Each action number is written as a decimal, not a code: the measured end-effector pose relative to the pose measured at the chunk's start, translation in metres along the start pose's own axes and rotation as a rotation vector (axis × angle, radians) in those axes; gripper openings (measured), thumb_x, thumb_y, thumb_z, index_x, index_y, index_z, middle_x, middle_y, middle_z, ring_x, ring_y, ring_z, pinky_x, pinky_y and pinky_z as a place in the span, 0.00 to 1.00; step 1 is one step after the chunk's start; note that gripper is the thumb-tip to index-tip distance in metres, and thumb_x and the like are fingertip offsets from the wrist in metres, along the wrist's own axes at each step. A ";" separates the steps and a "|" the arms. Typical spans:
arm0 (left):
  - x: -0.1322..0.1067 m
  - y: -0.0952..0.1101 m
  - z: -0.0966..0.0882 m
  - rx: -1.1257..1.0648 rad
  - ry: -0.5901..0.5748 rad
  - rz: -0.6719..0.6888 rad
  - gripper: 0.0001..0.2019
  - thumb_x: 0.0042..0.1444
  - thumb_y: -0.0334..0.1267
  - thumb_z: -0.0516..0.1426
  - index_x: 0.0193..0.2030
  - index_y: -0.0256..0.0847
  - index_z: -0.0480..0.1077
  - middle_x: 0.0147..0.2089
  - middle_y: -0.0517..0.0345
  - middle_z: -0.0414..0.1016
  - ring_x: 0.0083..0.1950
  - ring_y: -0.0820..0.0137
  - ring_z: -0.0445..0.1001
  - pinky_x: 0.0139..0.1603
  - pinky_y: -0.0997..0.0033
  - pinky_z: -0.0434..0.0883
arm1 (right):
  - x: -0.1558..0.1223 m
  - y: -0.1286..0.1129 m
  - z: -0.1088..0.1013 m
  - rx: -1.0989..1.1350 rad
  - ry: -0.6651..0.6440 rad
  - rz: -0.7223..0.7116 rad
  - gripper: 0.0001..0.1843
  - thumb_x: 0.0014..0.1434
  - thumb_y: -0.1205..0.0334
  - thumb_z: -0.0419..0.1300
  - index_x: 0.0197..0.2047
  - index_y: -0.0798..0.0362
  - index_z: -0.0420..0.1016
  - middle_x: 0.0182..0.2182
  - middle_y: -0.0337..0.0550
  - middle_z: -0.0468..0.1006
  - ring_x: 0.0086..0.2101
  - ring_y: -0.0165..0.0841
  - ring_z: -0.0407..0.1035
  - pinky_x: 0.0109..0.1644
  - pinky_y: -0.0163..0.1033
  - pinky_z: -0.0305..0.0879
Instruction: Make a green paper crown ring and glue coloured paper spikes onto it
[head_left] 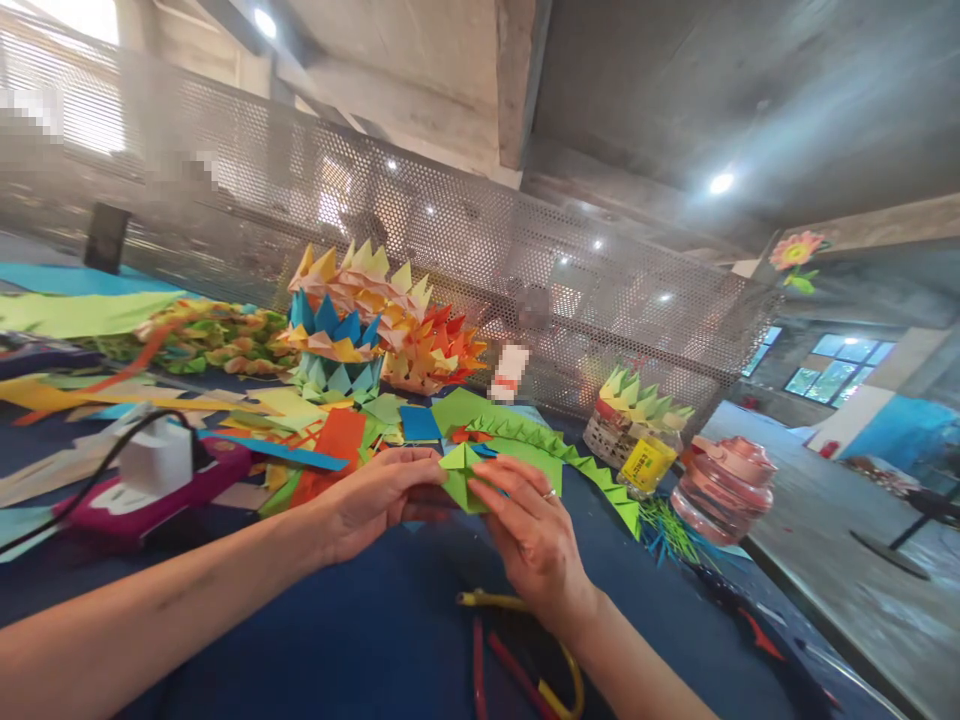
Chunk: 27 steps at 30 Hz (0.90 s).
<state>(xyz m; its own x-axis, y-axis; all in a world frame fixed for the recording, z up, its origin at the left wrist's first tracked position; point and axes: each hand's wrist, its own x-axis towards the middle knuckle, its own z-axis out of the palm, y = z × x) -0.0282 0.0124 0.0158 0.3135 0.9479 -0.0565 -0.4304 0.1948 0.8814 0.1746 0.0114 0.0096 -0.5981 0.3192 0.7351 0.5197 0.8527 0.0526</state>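
Note:
Between my two hands is a small folded piece of green paper (463, 480), creased into a pointed shape. My left hand (379, 500) pinches its left edge, with the thumb and fingers closed. On the other side, my right hand (529, 520) grips it with thumb and fingertips; a ring shows on one finger. Just behind the hands lies a chain of folded green paper (570, 455) that curves to the right. Scissors with yellow and red handles (517, 604) rest on the dark blue table (330, 640) below my right hand.
Colourful folded-paper crowns (352, 290) stand at the back. Paper strips and sheets (337, 440) cover the left, near a magenta power strip (232, 462) with a white plug (157, 455). On the right are a yellow-labelled jar (646, 462) and a pink bottle (726, 490). A perforated screen (465, 220) stands behind.

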 end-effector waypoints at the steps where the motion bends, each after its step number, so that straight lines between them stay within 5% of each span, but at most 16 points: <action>1: 0.001 0.000 0.001 -0.006 0.012 0.001 0.08 0.42 0.32 0.67 0.24 0.37 0.70 0.25 0.61 0.76 0.28 0.72 0.76 0.33 0.74 0.76 | 0.000 0.000 0.000 -0.018 -0.005 -0.033 0.21 0.61 0.75 0.54 0.55 0.48 0.71 0.50 0.41 0.77 0.54 0.38 0.64 0.58 0.48 0.65; 9: 0.000 -0.006 0.003 0.023 -0.017 0.000 0.10 0.44 0.36 0.68 0.32 0.37 0.73 0.31 0.57 0.79 0.30 0.72 0.76 0.35 0.75 0.75 | 0.004 -0.003 -0.003 -0.152 -0.020 -0.145 0.17 0.64 0.70 0.53 0.52 0.47 0.74 0.45 0.40 0.80 0.51 0.37 0.69 0.52 0.45 0.69; 20: 0.001 -0.005 0.001 0.171 -0.048 0.066 0.20 0.39 0.47 0.70 0.34 0.35 0.74 0.34 0.53 0.81 0.34 0.68 0.77 0.39 0.70 0.73 | 0.001 -0.004 -0.007 -0.048 0.071 0.059 0.15 0.60 0.65 0.60 0.50 0.45 0.72 0.46 0.46 0.75 0.48 0.38 0.68 0.52 0.47 0.67; 27: -0.002 -0.004 0.003 0.195 -0.050 0.034 0.19 0.39 0.44 0.70 0.36 0.37 0.76 0.35 0.54 0.81 0.34 0.69 0.77 0.38 0.72 0.72 | 0.004 -0.001 -0.006 0.037 -0.011 0.009 0.09 0.61 0.65 0.60 0.44 0.45 0.77 0.40 0.41 0.79 0.46 0.37 0.68 0.50 0.45 0.67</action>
<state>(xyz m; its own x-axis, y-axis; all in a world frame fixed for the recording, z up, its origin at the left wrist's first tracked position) -0.0247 0.0086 0.0143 0.3455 0.9384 -0.0056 -0.2712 0.1056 0.9567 0.1753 0.0098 0.0165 -0.6002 0.3308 0.7282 0.5022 0.8645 0.0211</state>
